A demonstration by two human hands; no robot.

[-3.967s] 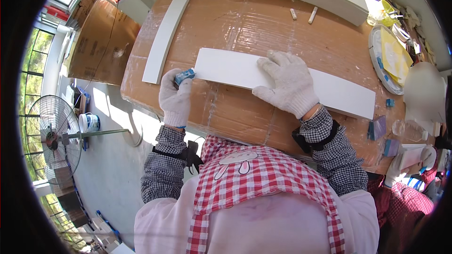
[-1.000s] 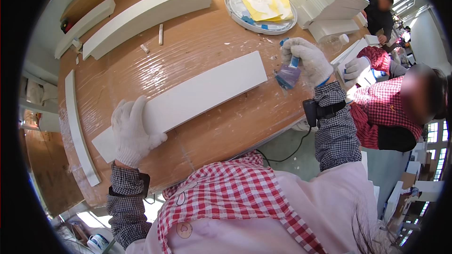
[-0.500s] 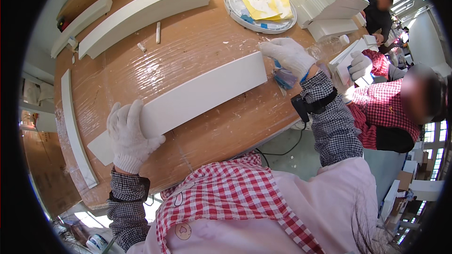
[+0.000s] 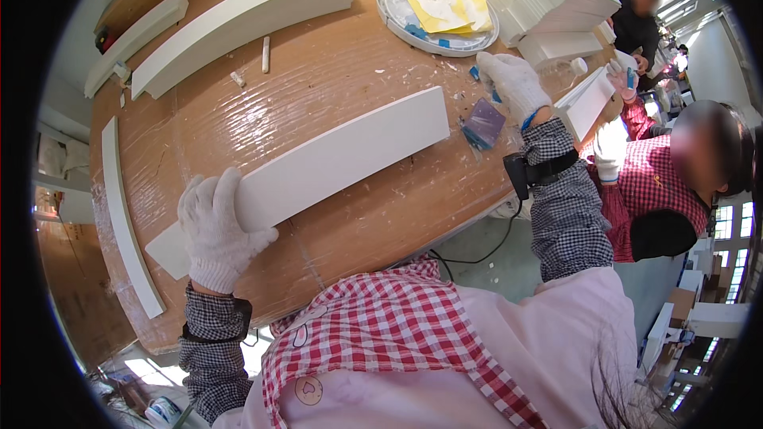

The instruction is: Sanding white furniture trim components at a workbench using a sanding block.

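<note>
A long, white, slightly curved board (image 4: 342, 157) lies slantwise on the brown table. My left hand (image 4: 218, 230), in a white knit glove, grips it near its left end, the thumb at the near edge and the fingers across its face. My right hand (image 4: 515, 87), gloved alike, is beyond the board's right end, near the round tray. Its fingers are curled down around a small blue piece (image 4: 474, 73); the kind cannot be made out. A purple-and-blue flat sheet (image 4: 484, 123) lies on the table between that hand and the board.
Curved white boards (image 4: 246, 24) stand at the back left, and a thin strip (image 4: 127, 222) lies at the left edge. The round tray (image 4: 385, 12) holds yellow sheets. White pieces (image 4: 548, 0) are stacked at the back right, beside a clear bottle (image 4: 560, 73). A co-worker (image 4: 660, 183) works on the right.
My right hand has left the board's right end, moving right toward the tray, and curled around a small blue piece. My left hand and the board stay put. The co-worker's hands have shifted.
</note>
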